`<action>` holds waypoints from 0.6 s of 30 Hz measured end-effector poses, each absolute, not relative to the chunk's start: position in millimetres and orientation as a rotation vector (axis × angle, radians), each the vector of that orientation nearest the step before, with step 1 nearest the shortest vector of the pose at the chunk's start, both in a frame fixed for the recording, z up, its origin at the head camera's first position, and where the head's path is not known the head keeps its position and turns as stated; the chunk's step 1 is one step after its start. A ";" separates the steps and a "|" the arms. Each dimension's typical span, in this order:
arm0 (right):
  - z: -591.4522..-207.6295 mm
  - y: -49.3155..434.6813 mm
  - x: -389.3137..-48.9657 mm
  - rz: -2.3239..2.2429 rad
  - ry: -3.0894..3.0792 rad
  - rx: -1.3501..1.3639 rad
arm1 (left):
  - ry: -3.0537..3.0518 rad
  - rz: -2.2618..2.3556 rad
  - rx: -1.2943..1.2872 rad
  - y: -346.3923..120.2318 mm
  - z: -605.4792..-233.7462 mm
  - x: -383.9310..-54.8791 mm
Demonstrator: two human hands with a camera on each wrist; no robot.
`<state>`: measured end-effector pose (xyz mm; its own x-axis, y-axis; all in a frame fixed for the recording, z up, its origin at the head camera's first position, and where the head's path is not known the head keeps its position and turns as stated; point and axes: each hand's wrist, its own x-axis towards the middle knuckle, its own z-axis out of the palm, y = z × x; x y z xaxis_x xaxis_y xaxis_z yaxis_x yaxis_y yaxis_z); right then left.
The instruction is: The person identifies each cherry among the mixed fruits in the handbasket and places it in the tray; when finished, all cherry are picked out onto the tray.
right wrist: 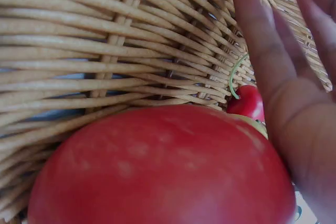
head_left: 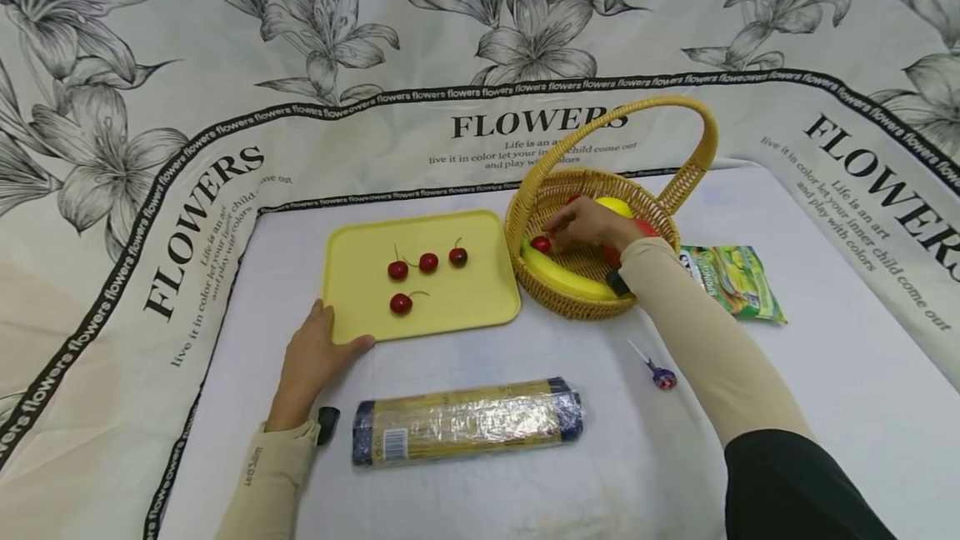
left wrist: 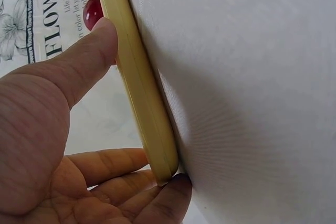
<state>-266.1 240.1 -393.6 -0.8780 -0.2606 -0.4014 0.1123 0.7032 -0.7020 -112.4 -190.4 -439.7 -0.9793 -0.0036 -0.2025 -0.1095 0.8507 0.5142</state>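
Reaching hand: the right hand [head_left: 592, 222] is down in the basket [head_left: 566, 305], near a cherry [head_left: 540, 244].
Right grip: the fingers look long and straight; I cannot tell if the tips touch the cherry.
Cherry: it is in the basket at 9 o'clock, by the tip of the banana [head_left: 567, 279], and has a green stem.
Holding hand: the left hand [head_left: 318, 357] is at the tray [head_left: 491, 307], on its 8 o'clock corner.
Left grip: thumb on the near edge, fingers round the left edge, so it holds the corner.
Tray: yellow and flat, just beside the basket, at its 9 o'clock. Four cherries [head_left: 428, 262] sit on it: one near the middle, the others at 2, 7 and 9 o'clock.
Basket: the banana lies at 7 o'clock, a yellow thing [head_left: 617, 206] at 1, and a big red fruit [right wrist: 163, 171] at 3.
Roll [head_left: 468, 422]: shiny, at 6 o'clock from the tray, apart from it.
Lollipop [head_left: 663, 376]: at 5 o'clock from the basket.
Bag [head_left: 742, 282]: green, at 3 o'clock, just beside the basket.
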 end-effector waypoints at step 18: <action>-399.4 237.6 -271.5 -0.993 2.426 -0.189 | 2.830 0.805 -0.091 -190.2 -437.8 -112.5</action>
